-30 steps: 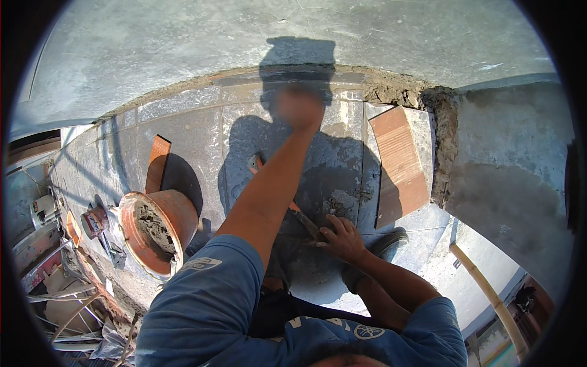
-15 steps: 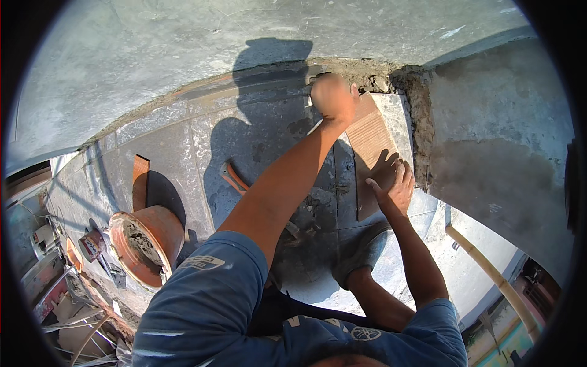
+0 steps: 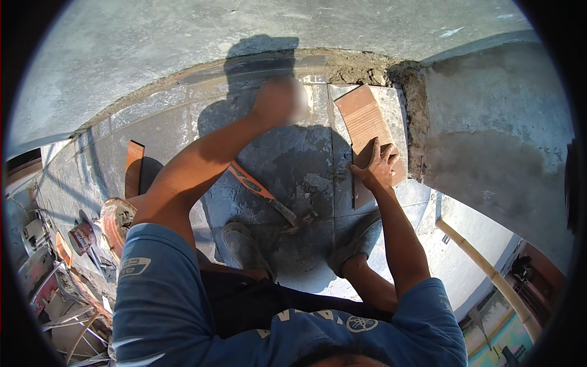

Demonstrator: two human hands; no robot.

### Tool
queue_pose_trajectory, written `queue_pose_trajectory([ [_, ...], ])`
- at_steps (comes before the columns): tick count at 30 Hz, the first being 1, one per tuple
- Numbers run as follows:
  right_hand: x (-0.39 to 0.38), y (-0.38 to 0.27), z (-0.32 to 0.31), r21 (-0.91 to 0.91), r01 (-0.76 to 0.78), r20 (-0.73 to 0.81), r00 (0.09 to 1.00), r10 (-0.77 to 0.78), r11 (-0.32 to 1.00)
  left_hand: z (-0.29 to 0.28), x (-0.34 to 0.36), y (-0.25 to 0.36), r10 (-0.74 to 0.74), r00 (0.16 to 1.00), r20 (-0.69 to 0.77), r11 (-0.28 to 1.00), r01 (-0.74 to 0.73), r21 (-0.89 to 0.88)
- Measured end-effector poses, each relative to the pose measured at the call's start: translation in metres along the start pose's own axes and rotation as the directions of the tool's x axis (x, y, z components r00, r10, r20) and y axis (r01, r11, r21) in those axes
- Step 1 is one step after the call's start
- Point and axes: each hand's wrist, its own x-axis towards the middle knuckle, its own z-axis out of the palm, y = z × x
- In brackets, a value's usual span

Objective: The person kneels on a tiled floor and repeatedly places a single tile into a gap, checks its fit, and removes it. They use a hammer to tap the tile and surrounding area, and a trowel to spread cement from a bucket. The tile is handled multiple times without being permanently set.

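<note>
Pressing flat on one reddish-brown ridged tile (image 3: 365,125), the right hand (image 3: 379,166) lies with its fingers spread on the tile's lower end and grips nothing. This tile lies tilted on the grey tiled floor (image 3: 293,165), just beside the rough mortar edge (image 3: 416,116) of the concrete wall, and is the landmark here.

The left hand (image 3: 280,101) is raised to the left of the tile, near the floor's far edge; it is blurred, so I cannot tell how far open it is or whether it holds anything.

One hammer (image 3: 266,194) with an orange handle lies on the floor below and to the left of the tile, its dark head toward the person's feet. Two shoes show: one (image 3: 241,244) lower left of the tile, the other (image 3: 358,241) straight below it.

A second reddish tile (image 3: 134,168) stands on edge well to the left of the landmark tile. One orange bucket (image 3: 116,223) sits lower still on that side, partly hidden by the blue sleeve. One bamboo pole (image 3: 483,260) slants away at lower right of the tile.
</note>
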Motion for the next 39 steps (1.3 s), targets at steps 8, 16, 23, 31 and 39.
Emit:
queue_pose_trajectory([
  [8,-0.004,-0.049,0.001,-0.070,-0.144,-0.013,0.990,0.143,0.987,-0.049,-0.076,-0.061,-0.054,0.999,0.009,0.997,0.054,-0.048],
  [16,-0.008,-0.005,-0.015,-0.127,0.077,-0.333,0.936,-0.115,0.989,-0.025,-0.111,-0.106,-0.415,0.863,-0.289,0.900,0.343,-0.268],
  [23,-0.049,0.034,-0.056,0.106,0.200,-0.605,0.791,-0.096,0.974,0.010,-0.122,-0.142,-0.392,0.732,-0.557,0.914,0.377,-0.148],
  [31,-0.079,-0.071,-0.079,0.397,0.513,-0.782,0.623,-0.012,0.761,0.035,-0.114,-0.156,-0.375,0.646,-0.665,0.876,0.481,-0.027],
  [39,-0.014,-0.154,-0.035,0.483,0.629,-0.841,0.526,0.125,0.609,0.035,-0.106,-0.151,-0.417,0.670,-0.615,0.863,0.503,-0.038],
])
